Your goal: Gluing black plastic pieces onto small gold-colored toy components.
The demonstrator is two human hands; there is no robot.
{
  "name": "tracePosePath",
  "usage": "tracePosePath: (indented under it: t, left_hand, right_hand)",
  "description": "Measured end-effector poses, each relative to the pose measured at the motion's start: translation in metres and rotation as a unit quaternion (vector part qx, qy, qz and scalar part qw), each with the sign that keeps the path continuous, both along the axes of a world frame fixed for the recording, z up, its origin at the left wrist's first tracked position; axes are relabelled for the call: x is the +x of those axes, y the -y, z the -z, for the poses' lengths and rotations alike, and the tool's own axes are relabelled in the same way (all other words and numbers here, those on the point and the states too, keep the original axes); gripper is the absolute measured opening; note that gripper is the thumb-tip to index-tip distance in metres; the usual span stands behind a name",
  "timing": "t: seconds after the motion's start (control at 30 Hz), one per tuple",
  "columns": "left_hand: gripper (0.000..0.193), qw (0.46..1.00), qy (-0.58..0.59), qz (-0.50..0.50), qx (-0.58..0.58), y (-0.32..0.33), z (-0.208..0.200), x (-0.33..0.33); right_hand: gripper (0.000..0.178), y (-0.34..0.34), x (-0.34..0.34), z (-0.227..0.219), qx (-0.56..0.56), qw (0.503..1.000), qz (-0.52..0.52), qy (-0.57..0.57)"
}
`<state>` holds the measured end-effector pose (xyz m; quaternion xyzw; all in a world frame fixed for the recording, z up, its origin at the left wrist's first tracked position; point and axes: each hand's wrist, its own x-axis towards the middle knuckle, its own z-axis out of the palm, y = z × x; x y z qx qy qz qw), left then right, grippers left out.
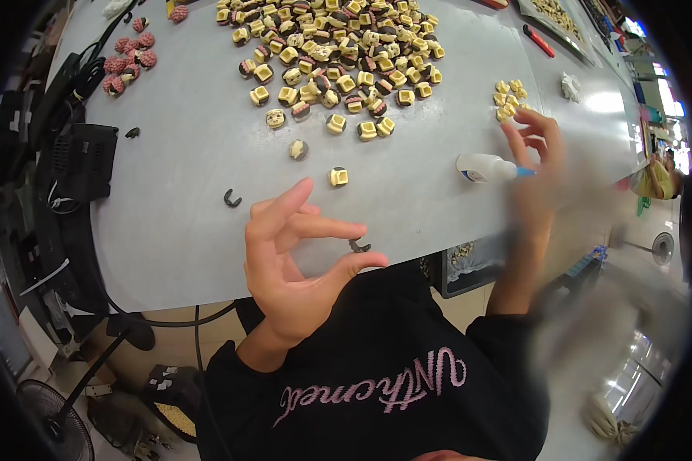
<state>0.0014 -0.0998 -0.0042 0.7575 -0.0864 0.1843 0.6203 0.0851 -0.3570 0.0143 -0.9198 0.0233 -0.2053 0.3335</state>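
Note:
Between the thumb and fingertips of my left hand [288, 261] is a small black curved piece [359, 246], held near the front edge of the grey table [207, 253]. My right hand [544, 150] is farther out on the right, fingers bent and apart, with nothing visible in them. Its fingertips are beside a little group of cream-coloured pieces [507, 100]; whether they touch is unclear. A white bottle with a blue cap [480, 167] lies next to that hand. Another black curved piece [232, 198] and a small cream-and-black part [338, 177] lie beyond my left hand.
A big heap of small cream, black and pink parts [338, 58] covers the far middle. Pink bumpy pieces [131, 58] lie at far left, near a black box-shaped device [84, 161] with cables. A red cutter [539, 41] and a tray [557, 27] are at far right.

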Motion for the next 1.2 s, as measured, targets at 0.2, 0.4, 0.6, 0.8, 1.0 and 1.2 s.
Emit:
tracePosePath:
  t: [0.2, 0.4, 0.6, 0.8, 1.0, 1.2]
  left_hand:
    - [0.071, 0.999, 0.023, 0.021, -0.011, -0.004, 0.004, 0.0]
    - [0.082, 0.999, 0.001, 0.032, 0.016, -0.005, 0.003, -0.003]
    - [0.082, 0.996, 0.048, 0.065, 0.044, -0.005, 0.003, -0.001]
    - [0.081, 0.99, 0.08, 0.084, 0.078, -0.012, 0.009, 0.0]
    - [0.059, 0.992, 0.102, 0.074, -0.017, -0.006, 0.011, -0.005]
    - [0.051, 0.993, 0.097, 0.062, -0.015, -0.003, 0.009, -0.004]
  right_hand:
    - [0.013, 0.001, 0.012, 0.002, -0.095, 0.993, -0.048, -0.045]
    - [0.02, 0.008, -0.021, -0.032, 0.054, 0.993, -0.048, 0.09]
    - [0.028, -0.004, -0.104, -0.026, 0.525, 0.813, -0.225, 0.115]
    - [0.018, -0.088, -0.103, 0.0, 0.53, 0.809, -0.186, -0.173]
    - [0.014, -0.099, -0.103, 0.009, 0.629, 0.724, -0.209, -0.193]
    - [0.013, -0.097, -0.101, 0.006, 0.651, 0.685, -0.213, -0.248]
